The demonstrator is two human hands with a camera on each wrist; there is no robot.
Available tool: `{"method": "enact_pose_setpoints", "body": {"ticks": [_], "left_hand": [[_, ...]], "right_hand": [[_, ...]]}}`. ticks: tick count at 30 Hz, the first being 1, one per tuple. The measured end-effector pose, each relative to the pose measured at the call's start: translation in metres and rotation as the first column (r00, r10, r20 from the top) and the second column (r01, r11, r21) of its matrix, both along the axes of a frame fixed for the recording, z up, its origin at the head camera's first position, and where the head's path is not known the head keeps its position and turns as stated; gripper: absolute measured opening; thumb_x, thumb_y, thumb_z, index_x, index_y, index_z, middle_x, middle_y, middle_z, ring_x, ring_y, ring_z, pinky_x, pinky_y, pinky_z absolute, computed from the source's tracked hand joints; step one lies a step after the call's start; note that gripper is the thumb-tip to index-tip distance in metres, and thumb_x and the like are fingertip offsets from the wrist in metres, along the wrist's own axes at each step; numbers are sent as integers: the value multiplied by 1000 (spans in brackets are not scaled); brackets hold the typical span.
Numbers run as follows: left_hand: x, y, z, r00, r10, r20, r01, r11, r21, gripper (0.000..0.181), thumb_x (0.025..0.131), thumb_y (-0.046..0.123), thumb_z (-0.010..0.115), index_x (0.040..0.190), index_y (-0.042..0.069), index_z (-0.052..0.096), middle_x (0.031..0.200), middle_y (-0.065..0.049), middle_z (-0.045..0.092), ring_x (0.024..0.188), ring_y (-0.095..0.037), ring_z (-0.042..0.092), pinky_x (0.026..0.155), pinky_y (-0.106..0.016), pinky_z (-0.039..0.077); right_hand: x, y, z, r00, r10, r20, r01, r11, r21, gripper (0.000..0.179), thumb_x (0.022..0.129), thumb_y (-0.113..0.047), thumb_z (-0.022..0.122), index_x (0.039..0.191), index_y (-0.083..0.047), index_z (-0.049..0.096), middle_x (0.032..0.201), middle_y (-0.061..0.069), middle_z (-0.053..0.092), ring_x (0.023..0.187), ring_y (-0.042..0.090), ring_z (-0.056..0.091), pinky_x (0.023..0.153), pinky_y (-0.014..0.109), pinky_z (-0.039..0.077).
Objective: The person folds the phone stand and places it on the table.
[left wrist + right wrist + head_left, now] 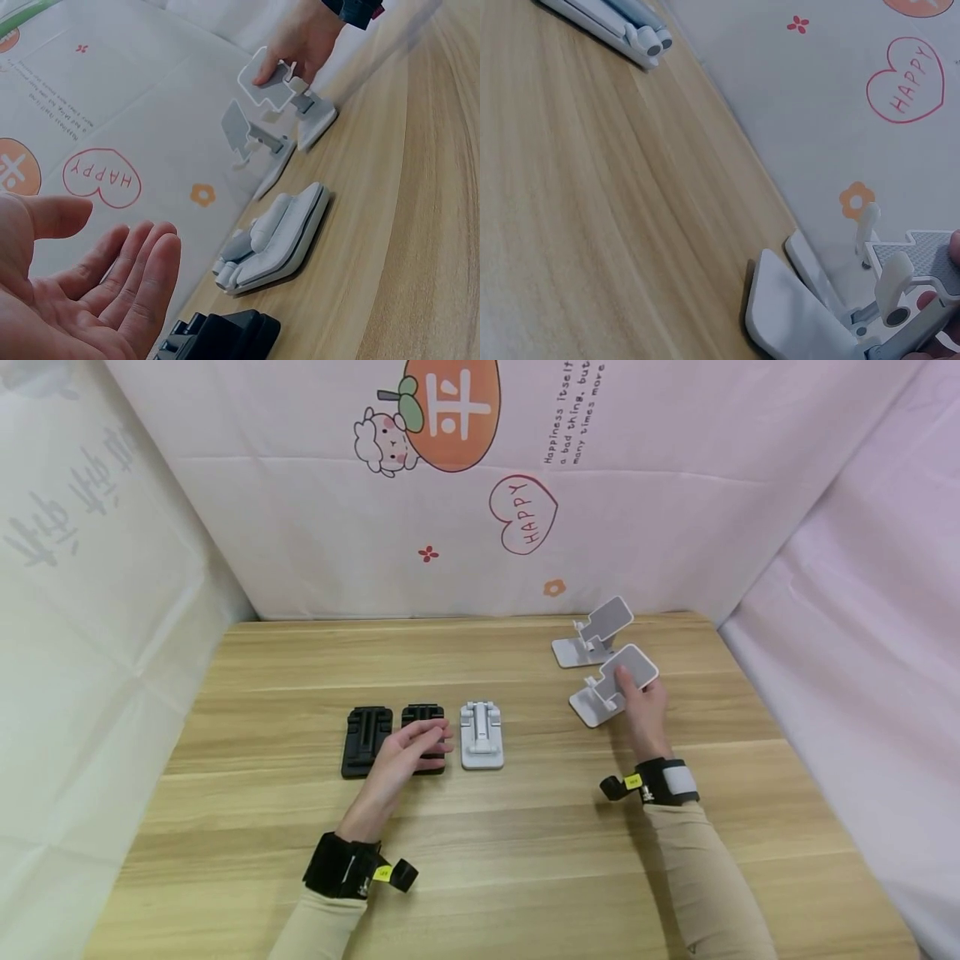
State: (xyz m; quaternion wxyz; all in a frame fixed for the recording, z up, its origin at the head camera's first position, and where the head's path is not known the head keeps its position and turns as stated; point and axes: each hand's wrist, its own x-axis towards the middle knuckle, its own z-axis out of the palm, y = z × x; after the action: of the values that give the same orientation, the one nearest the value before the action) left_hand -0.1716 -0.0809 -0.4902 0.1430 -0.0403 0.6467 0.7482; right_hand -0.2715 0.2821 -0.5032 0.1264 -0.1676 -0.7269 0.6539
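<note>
Beige sleeves [708, 877] lay nearest; the left hand [399, 758] hung relaxed; at its three o'clock, the right hand [647, 716] gripped a white stand [611, 681].

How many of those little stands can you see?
5: the far-left black stand, the second black stand partly covered by the left hand, the folded white stand, the rear unfolded stand, and the nearer unfolded stand in the right hand.

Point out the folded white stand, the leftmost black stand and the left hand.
Folded white stand [482, 735], head view: middle of its upper face.
Leftmost black stand [366, 737], head view: its upper face.
Left hand [395, 767], head view: back of the hand.
</note>
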Motion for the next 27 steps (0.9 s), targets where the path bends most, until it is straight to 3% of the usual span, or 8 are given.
{"method": "enact_pose_setpoints", "body": {"ticks": [10,15,20,27], "left_hand": [[1,1,-2,1000,1,-13,-1,1000,-10,43,93,33,57,127,6,56,128,-24,55,107,-30,59,91,-43,51],[1,2,-2,1000,-3,-18,3,1000,-7,43,94,32,56,128,5,55,128,-24,55,107,-30,59,90,-43,52],[2,3,1,1000,-10,-14,10,1000,25,43,95,28,55,130,2,53,129,-25,54,111,-35,55,95,-50,46],[1,5,0,1000,-18,-7,18,999,45,43,96,27,54,130,2,52,129,-25,54,113,-39,52,97,-53,44]], "right_hand": [[7,-17,24,996,29,-80,-25,998,49,53,85,-41,64,126,-8,55,108,-2,60,98,11,56,86,23,46],[17,-29,41,989,86,-120,-78,994,76,53,87,-40,63,127,-7,55,114,3,61,103,13,57,89,24,48],[25,-45,59,979,141,-149,-133,989,64,53,87,-38,64,128,-6,55,120,8,60,106,15,57,95,28,46],[36,-65,76,952,234,-195,-227,972,60,45,87,-31,66,119,-1,61,105,-3,67,100,14,60,89,24,47]]}}
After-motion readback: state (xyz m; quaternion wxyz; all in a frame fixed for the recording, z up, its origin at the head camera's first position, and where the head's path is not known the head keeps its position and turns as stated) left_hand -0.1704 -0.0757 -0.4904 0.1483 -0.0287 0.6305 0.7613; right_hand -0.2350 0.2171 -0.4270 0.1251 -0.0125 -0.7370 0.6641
